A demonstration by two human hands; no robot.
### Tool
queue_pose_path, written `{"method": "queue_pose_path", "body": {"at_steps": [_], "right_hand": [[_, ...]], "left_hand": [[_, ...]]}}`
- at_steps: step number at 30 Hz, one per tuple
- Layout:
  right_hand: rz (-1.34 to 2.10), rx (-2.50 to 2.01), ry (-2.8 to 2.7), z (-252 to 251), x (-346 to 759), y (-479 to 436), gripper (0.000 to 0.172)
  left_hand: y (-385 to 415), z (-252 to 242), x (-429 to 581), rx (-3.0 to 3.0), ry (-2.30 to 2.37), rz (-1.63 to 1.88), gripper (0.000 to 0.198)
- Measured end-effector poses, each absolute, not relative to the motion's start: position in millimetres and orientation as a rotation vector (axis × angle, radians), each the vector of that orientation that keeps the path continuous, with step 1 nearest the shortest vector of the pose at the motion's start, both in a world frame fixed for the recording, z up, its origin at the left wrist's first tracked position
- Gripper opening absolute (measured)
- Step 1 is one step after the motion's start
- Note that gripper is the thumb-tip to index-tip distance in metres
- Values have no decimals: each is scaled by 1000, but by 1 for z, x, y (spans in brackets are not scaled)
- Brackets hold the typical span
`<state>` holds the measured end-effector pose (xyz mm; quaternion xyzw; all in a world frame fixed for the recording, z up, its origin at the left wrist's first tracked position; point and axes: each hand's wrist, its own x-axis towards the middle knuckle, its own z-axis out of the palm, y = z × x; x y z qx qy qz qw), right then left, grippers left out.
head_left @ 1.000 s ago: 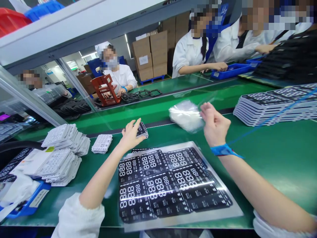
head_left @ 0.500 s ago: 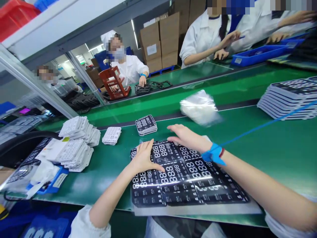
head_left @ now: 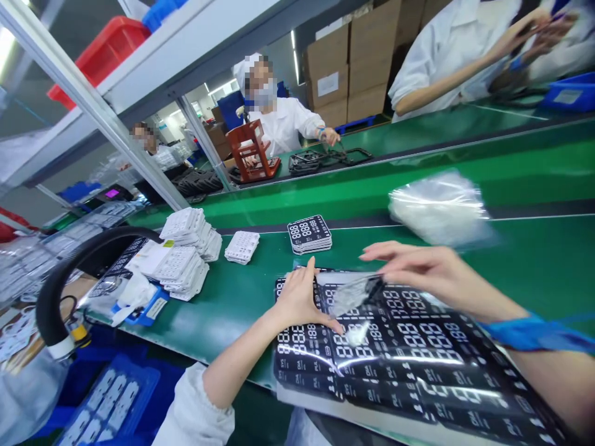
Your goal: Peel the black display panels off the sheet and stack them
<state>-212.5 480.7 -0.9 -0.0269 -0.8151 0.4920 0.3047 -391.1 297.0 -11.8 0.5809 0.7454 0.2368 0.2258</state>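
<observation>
A large black sheet printed with white digit patterns [head_left: 372, 371] lies on the green bench in front of me, over a pale backing. My left hand [head_left: 303, 298] rests flat on its upper left part, thumb and fingers spread. A small black-and-clear piece of film [head_left: 356, 296], partly blurred, is lifted off the sheet; a pale rectangle shows behind it. Pinching the film's right end is my right hand [head_left: 423, 272], with a blue wrist strap [head_left: 520, 328]. Beyond my left hand stands a small stack of black printed panels [head_left: 310, 235].
White plates are stacked [head_left: 183, 269] at the left, with a smaller pile [head_left: 242, 246] nearby. A blue bin [head_left: 147, 310] and a black hose [head_left: 51, 303] are further left. A clear plastic bag [head_left: 439, 204] lies behind my right hand. Co-workers sit across the bench.
My right hand has lifted a piece of film from the sheet and drawn it rightward. My left hand stays on the sheet. The view has shifted left.
</observation>
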Motion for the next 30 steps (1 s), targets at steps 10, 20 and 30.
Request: {"method": "queue_pose_path", "body": {"at_steps": [10, 20, 30], "right_hand": [[1492, -256, -1794, 4, -200, 486, 17], [1649, -342, -1484, 2, -205, 480, 23], [1952, -425, -994, 3, -215, 476, 34]], "left_hand": [[317, 37, -492, 889, 3026, 752, 107], [319, 63, -484, 913, 2962, 1072, 99], [369, 44, -363, 913, 1018, 1491, 113]]}}
